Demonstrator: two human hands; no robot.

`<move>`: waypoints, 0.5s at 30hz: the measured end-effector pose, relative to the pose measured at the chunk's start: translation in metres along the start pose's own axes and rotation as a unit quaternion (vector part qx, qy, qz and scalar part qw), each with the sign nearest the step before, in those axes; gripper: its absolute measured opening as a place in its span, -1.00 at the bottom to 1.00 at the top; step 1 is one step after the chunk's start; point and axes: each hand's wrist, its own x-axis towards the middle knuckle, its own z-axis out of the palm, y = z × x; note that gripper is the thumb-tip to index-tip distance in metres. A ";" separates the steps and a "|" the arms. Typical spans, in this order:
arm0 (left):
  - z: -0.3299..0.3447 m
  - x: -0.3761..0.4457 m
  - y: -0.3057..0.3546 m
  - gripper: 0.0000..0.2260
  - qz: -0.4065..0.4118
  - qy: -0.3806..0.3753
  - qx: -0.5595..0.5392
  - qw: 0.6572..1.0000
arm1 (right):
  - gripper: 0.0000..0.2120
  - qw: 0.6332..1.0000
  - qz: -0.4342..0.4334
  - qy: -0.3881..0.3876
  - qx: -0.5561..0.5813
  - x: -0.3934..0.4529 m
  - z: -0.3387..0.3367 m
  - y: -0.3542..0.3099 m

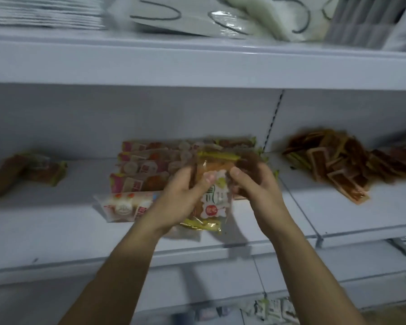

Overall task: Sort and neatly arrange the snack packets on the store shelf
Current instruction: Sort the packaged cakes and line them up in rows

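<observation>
Head view: a clear packet (pixel 212 195) with yellow crimped ends, held between both hands above the middle shelf (pixel 56 231), just over the front of the shelf board. Long axis running away from the body, far yellow end toward the back wall, near yellow end toward the shelf lip, printed label facing up. Gripped on its left edge by the left hand (pixel 182 195), fingers curled round the side and thumb on top; pinched along its right edge by the right hand (pixel 251 181), fingers curled under, probably closed also on some darker packets beneath, though blur makes that unsure. Held by both long edges most likely to square it up and keep the label readable before laying it in line. Just beyond the fingertips, a row of pink-ended packets (pixel 138 167) lying crosswise, stacked front to back, probably the tidy group being built. Directly left of the left wrist, one white packet (pixel 127 207) lying alone at a slight slant, not yet lined up. Well off to the right of the right hand, a loose heap of brown sachets (pixel 338 165); far to the left, a few brown bars (pixel 26 172). Above the hands, on the next shelf up, white bags (pixel 197 17).
</observation>
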 end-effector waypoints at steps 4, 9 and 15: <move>0.023 0.021 0.005 -0.82 0.008 -0.107 0.143 0.984 | -0.64 0.997 -0.042 -0.048 -0.049 0.015 -0.042 -0.009; 0.023 0.036 0.006 -0.54 -0.046 -0.128 0.213 0.968 | -0.67 1.000 -0.006 0.018 -0.022 0.026 -0.091 0.003; 0.036 0.079 0.014 -0.74 0.008 -0.091 0.378 0.921 | -0.61 0.994 0.047 -0.061 -0.077 0.044 -0.144 0.013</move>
